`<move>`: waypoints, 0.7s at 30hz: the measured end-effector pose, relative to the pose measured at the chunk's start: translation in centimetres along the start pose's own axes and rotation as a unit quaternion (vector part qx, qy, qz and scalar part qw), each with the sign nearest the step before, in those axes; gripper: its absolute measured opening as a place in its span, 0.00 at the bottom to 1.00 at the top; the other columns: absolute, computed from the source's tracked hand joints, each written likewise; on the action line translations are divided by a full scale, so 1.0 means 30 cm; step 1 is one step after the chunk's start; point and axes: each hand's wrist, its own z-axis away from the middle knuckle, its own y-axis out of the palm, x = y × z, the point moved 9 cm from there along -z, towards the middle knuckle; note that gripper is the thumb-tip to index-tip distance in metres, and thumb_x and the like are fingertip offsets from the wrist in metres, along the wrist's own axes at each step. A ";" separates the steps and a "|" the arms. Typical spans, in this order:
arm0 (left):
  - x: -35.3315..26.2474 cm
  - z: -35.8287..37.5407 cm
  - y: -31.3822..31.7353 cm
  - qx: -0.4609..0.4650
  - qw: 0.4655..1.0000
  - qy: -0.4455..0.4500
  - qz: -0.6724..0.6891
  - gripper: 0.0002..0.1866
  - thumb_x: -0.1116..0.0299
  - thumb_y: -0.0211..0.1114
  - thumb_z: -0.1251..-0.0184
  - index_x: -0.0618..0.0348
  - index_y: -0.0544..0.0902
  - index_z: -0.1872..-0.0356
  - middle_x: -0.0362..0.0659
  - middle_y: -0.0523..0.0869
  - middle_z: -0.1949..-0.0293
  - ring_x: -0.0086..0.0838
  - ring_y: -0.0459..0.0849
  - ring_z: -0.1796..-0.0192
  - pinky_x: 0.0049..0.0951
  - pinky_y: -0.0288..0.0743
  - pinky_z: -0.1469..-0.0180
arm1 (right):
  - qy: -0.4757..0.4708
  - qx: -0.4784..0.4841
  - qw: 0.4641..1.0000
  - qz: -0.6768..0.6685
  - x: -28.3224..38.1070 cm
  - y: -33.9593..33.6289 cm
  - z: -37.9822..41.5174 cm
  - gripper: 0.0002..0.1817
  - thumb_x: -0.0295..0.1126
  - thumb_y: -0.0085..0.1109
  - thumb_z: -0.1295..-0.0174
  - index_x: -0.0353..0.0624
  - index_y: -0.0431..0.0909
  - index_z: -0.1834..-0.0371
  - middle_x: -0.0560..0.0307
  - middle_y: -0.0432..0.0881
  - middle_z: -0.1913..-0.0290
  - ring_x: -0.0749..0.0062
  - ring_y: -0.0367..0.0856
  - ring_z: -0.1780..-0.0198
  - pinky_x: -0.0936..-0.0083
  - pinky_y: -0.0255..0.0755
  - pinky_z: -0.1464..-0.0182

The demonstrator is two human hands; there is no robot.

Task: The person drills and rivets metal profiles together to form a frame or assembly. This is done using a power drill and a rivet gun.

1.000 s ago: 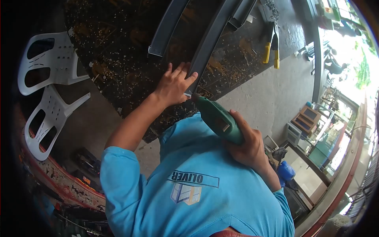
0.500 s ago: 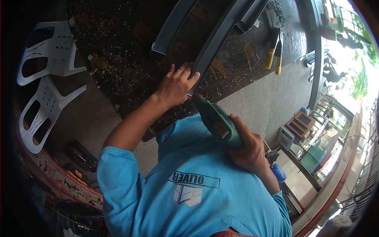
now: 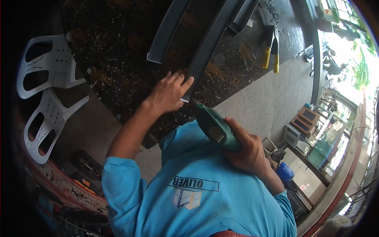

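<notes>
My left hand grips the near end of a long dark metal bar, its thumb lying over the bar and the fingers along its left side. My right hand is wrapped around the grip of a green power drill. The drill's nose meets the bar's bright cut end, just beside my left hand. Left of it, a second dark bar lies on the speckled dark table. A shorter dark channel piece rests against the long bar's right side.
Yellow-handled snips lie near the table's right edge. Two white plastic chairs stand at the left, beyond the rounded edge. On the right are a wooden cabinet and a blue container. A person is in the far background.
The view has shifted slightly, so the bars and table appear lower and further left. Both hands keep their holds, and the drill's nose stays at the bar's end.
</notes>
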 end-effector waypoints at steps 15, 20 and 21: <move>0.002 -0.001 0.005 -0.040 0.999 0.008 -0.009 0.40 0.62 0.78 0.59 0.61 0.74 0.39 0.61 0.73 0.38 0.51 0.73 0.34 0.51 0.70 0.35 | 0.001 -0.023 1.000 0.004 0.017 -0.072 0.004 0.38 0.19 0.64 0.56 0.38 0.68 0.35 0.40 0.85 0.56 0.49 0.87 0.57 0.67 0.81 0.55; -0.002 -0.004 0.004 -0.033 0.999 -0.007 0.011 0.41 0.64 0.79 0.60 0.62 0.73 0.39 0.62 0.72 0.37 0.52 0.72 0.34 0.52 0.69 0.35 | 0.000 -0.038 0.999 -0.010 0.006 -0.091 0.004 0.38 0.20 0.65 0.56 0.38 0.67 0.34 0.40 0.85 0.55 0.51 0.88 0.56 0.69 0.81 0.55; -0.003 -0.003 0.006 -0.033 0.999 -0.010 0.007 0.40 0.64 0.79 0.60 0.62 0.74 0.39 0.62 0.72 0.37 0.52 0.72 0.33 0.52 0.69 0.34 | -0.005 -0.029 0.999 -0.012 0.014 -0.087 -0.005 0.38 0.20 0.66 0.56 0.38 0.67 0.34 0.40 0.85 0.54 0.51 0.88 0.56 0.68 0.81 0.55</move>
